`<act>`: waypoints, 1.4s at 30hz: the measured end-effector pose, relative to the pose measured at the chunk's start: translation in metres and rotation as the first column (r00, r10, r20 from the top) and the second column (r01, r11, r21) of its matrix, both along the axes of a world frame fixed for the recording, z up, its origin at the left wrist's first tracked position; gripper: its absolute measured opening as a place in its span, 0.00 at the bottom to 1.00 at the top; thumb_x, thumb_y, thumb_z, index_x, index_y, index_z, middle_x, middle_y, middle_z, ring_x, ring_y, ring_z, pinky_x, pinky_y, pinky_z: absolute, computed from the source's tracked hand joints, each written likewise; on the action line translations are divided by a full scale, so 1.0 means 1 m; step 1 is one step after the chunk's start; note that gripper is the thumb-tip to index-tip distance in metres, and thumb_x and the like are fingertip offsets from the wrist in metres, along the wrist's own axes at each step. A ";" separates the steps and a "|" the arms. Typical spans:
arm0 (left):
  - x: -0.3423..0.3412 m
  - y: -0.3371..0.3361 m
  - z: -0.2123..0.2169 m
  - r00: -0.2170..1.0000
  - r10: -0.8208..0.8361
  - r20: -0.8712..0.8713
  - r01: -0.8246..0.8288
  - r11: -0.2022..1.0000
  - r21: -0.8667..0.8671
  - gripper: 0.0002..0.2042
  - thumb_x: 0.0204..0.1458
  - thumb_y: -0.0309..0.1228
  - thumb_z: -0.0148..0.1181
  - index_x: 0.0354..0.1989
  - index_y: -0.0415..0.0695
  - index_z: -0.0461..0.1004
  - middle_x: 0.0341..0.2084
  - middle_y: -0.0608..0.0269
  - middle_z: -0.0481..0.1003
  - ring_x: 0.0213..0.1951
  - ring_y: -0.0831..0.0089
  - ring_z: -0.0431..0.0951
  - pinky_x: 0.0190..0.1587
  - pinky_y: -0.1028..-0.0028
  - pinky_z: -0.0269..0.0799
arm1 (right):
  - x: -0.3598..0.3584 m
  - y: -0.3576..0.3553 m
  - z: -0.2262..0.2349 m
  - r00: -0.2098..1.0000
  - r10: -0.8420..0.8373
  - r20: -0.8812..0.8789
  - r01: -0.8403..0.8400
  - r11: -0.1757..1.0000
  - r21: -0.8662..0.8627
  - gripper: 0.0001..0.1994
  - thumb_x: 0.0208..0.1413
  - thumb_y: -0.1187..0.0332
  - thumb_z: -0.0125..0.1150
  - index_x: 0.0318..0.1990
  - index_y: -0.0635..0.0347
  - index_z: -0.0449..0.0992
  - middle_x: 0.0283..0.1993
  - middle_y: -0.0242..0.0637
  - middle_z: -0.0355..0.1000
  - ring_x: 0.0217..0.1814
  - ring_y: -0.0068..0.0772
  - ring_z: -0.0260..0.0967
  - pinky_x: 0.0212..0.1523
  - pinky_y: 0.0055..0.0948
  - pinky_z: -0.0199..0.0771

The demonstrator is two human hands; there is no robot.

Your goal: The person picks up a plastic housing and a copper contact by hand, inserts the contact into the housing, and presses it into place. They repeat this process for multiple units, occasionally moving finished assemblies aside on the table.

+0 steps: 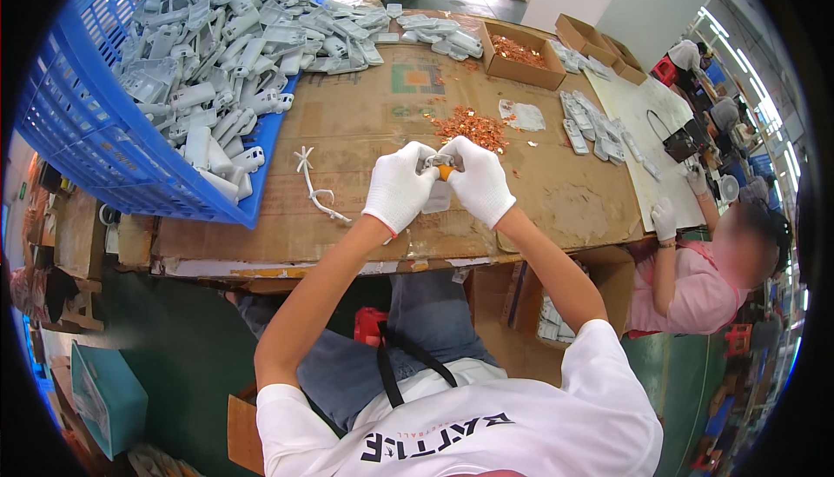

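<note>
My left hand (400,187) and my right hand (477,180), both in white knit gloves, meet over the cardboard-covered table. Their fingers are closed together on a pale grey plastic housing (436,200), whose lower end hangs below the fingertips. A small orange piece (445,171) shows between the thumbs; its exact kind cannot be made out. Just beyond my hands lies a pile of small copper-coloured metal pieces (473,129). A white, twisted, branch-like strip (311,183) rests left of my left hand.
A blue crate (95,142), tipped toward the table, spills grey plastic housings (230,51). A cardboard box (524,75) of copper pieces stands far right. Stacked housings (595,125) and a clear plastic bag (521,115) lie right. A gloved co-worker (695,281) sits close on the right.
</note>
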State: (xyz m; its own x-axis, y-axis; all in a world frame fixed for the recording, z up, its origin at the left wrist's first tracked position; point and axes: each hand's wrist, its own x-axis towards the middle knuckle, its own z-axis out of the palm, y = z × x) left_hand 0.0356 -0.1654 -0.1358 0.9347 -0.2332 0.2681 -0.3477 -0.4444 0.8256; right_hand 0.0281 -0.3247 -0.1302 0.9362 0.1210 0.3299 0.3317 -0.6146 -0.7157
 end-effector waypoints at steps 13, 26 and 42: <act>0.020 -0.009 -0.002 0.999 0.004 -0.031 -0.006 0.997 -0.075 0.07 0.50 0.24 0.64 0.38 0.39 0.77 0.30 0.51 0.81 0.34 0.61 0.83 0.39 0.67 0.77 | 0.003 -0.008 -0.007 0.999 -0.024 0.044 0.024 1.000 0.002 0.15 0.50 0.77 0.61 0.47 0.62 0.74 0.42 0.49 0.74 0.45 0.49 0.74 0.44 0.40 0.75; 0.032 -0.009 -0.002 0.988 -0.082 -0.132 0.050 0.972 -0.228 0.11 0.50 0.25 0.60 0.42 0.39 0.80 0.34 0.54 0.82 0.38 0.69 0.83 0.43 0.72 0.76 | -0.032 -0.001 -0.032 0.874 -0.033 0.485 0.274 0.858 -0.434 0.27 0.49 0.69 0.65 0.59 0.57 0.68 0.57 0.40 0.68 0.42 0.36 0.74 0.37 0.31 0.78; 0.019 -0.026 -0.013 0.982 0.128 -0.138 -0.146 0.980 -0.136 0.08 0.51 0.23 0.59 0.39 0.37 0.79 0.31 0.50 0.81 0.34 0.61 0.83 0.39 0.67 0.77 | -0.024 -0.007 -0.047 0.911 0.034 0.412 0.228 0.789 -0.570 0.31 0.39 0.72 0.67 0.56 0.64 0.71 0.60 0.50 0.64 0.47 0.44 0.71 0.42 0.36 0.75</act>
